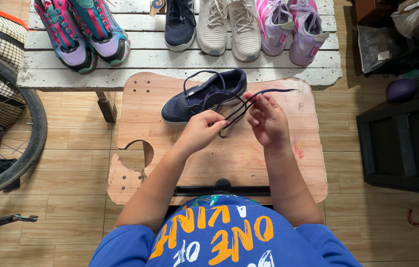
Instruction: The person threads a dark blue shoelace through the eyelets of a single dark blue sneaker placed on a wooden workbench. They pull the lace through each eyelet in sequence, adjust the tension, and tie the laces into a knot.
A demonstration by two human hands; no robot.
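Navy sneaker (203, 96), dark laces (239, 106) loose.

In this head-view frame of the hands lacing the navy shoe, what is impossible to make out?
- Left hand: its fingers curl under, so its grip on the dark lace is hidden.
- Navy shoe: eyelets too small to tell which are threaded.
- Shoes on the white bench: the pairs' far ends are cut off by the top edge.
- Bicycle wheel: mostly cut off by the left edge.
- Right hand: palm faces away.

L hand (200, 131) & R hand (267, 120) pinching navy lace (249, 100) — navy sneaker (203, 96), wooden board (229, 158)
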